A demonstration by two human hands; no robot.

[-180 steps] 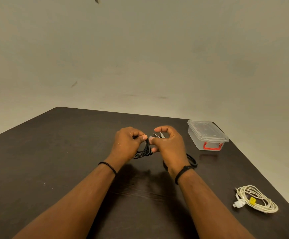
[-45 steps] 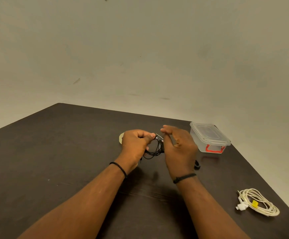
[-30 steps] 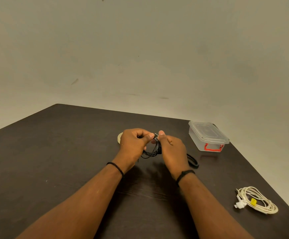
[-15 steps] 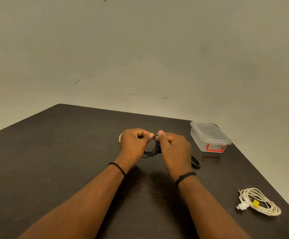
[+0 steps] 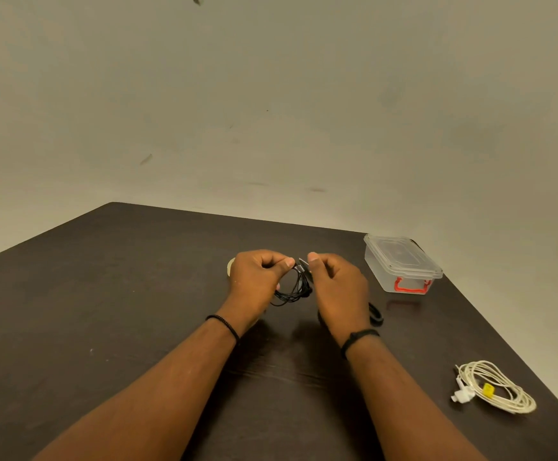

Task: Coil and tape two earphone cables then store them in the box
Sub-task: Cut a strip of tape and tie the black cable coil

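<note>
Over the bench (image 5: pixel 111 294), the left hand (image 5: pixel 257 277) and right hand (image 5: pixel 337 287) each pinch the coiled black cable (image 5: pixel 296 287) between them. The grip is narrow; loosen either pinch and the loops could spring apart. The closed box (image 5: pixel 400 264) sits right of the grip, the taped white cable (image 5: pixel 497 387) nearer the bench's right edge; open room lies left.

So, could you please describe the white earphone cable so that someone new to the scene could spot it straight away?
Start at the dark table and follow its right edge toward the near corner, well nearer than the clear box. There lies the white earphone cable, coiled. Unlike the black cable in the hands, it is pale and bound with a yellow tab.
</note>
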